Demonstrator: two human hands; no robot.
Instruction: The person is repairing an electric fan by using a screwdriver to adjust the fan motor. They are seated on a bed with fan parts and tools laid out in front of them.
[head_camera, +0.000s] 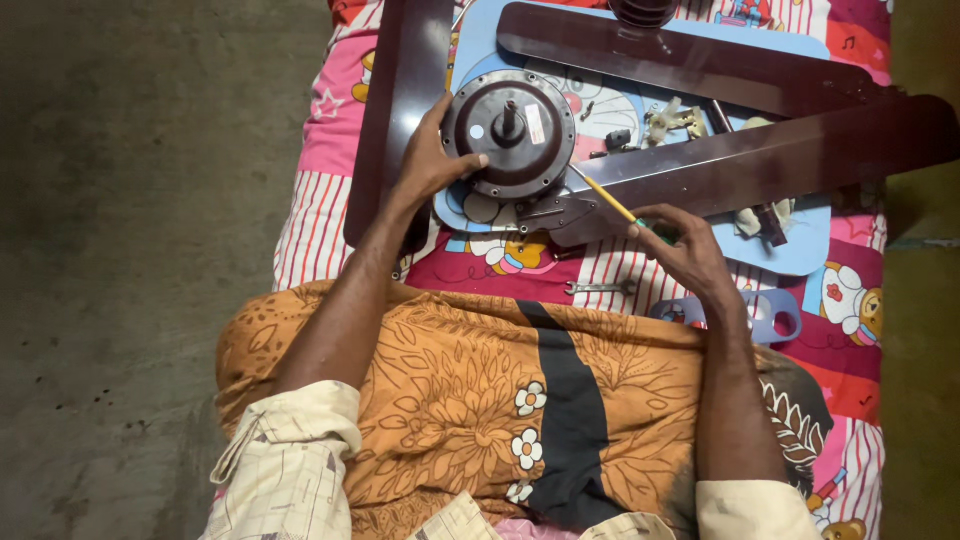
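Floor (120, 250) at 9 o'clock, bare concrete. The person sits with an orange patterned cloth (470, 400) over the lap, facing a cartoon-print sheet (330, 150) that carries the work.

Left blade (395, 110): dark brown, runs toward 12 o'clock and lies partly under the left hand.

Left hand (430, 160): fingers spread and pressed on the rim of the motor (510, 130), thumb on its lower edge. Steadying it, not clenched round anything.

Motor: dark round housing at about 12 o'clock of the lap, stub shaft up, lying on a blue board (790, 250). A blade bracket (550, 212) sits at its 5 o'clock edge.

Screwdriver (605, 200): yellow shaft, tip at the bracket just below the motor. Right hand (685, 250) grips its handle, fingers closed around it.

Spanner (598, 288): on the sheet between the hands, near the lap, untouched.

Right blade (780, 160) runs out to 3 o'clock from that bracket. A third blade (680, 55) lies across the top, apart from the motor. Small loose parts (670, 120) sit between them on the board.

Progress, my read: mid-job. The screwdriver is on the right blade's bracket joint; I can't tell if the screw is tight or loose. The third blade looks detached; the left one's joint is hidden by the hand. Loose parts suggest plenty left.
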